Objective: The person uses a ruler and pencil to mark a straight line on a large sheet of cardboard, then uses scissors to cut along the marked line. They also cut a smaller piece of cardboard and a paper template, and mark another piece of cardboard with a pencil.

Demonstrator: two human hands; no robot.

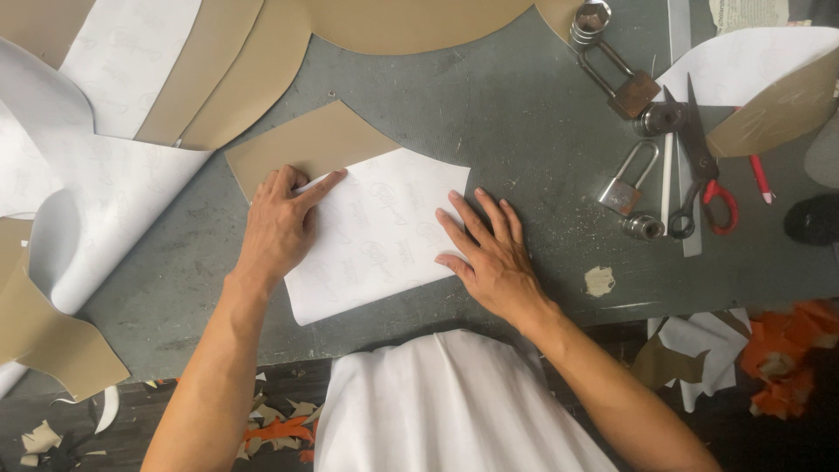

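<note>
Two bare hands press a white backing sheet (376, 232) flat on a grey bench (524, 114) at the centre of the frame, the sheet lying partly over a tan piece (306, 140) whose peaked upper edge shows just above it. The left hand (280, 223) rests on the sheet's upper left corner, forefinger stretched along the top edge where white meets tan; the right hand (489, 249) lies palm down with fingers spread on the sheet's right edge. Neither hand has a grip on anything: both are flat and unclenched, pressing rather than grasping. The work in hand looks like smoothing the sheet down onto the tan piece, and to do it well the right palm would best hold the sheet fast while the left fingers work outward from the middle toward the corner, so that no crease or bubble is trapped and the edges stay lined up. At the upper right of the frame lie two padlocks (622, 188), a pair of scissors (699, 157) with one red handle loop, and a red pen (760, 179), well apart from the hands. More tan and white offcuts (131, 87) curl at the upper left, and scraps litter the floor (786, 367) below the bench edge.
</note>
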